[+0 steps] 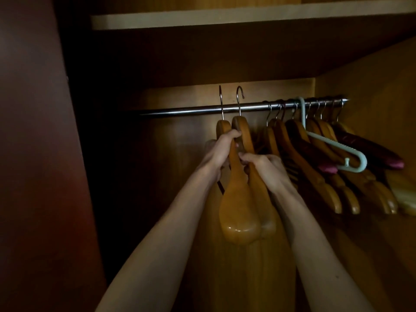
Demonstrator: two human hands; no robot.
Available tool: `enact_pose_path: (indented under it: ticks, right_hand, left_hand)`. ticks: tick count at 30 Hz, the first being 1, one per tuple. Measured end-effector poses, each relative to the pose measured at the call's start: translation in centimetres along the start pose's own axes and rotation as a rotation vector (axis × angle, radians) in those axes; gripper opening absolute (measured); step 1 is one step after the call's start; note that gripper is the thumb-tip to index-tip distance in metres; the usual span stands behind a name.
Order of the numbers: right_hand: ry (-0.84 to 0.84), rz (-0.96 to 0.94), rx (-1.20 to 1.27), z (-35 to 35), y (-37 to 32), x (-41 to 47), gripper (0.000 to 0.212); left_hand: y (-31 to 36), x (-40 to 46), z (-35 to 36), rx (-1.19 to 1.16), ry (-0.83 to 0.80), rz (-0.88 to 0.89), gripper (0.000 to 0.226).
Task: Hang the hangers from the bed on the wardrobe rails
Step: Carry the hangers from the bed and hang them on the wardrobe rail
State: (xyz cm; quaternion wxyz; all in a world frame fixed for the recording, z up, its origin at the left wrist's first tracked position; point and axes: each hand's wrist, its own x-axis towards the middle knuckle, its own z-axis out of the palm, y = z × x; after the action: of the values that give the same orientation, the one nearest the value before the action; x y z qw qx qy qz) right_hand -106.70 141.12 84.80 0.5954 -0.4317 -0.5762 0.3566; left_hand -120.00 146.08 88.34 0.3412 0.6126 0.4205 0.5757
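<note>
Two wooden hangers (239, 210) are held up in front of the metal wardrobe rail (180, 110), their steel hooks (240, 100) rising above it and not resting on it. My left hand (221, 149) grips the hangers near their necks. My right hand (263, 167) grips the arm of the right-hand hanger just below. Both forearms reach up from the bottom of the view.
Several wooden hangers (315, 167) and one pale green plastic hanger (351, 154) hang bunched at the rail's right end. A shelf (225, 20) runs above. A dark wardrobe side panel (40, 154) stands at the left. The rail's left stretch carries nothing.
</note>
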Motion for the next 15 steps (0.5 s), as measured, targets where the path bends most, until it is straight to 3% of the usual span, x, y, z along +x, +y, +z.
enact_pose_path:
  ticks: [15]
  right_hand:
    - [0.034,0.090,0.027,-2.1,2.8,2.9,0.029]
  left_hand:
    - [-2.6,2.4,3.0,-0.029,-0.035,-0.107,0.041]
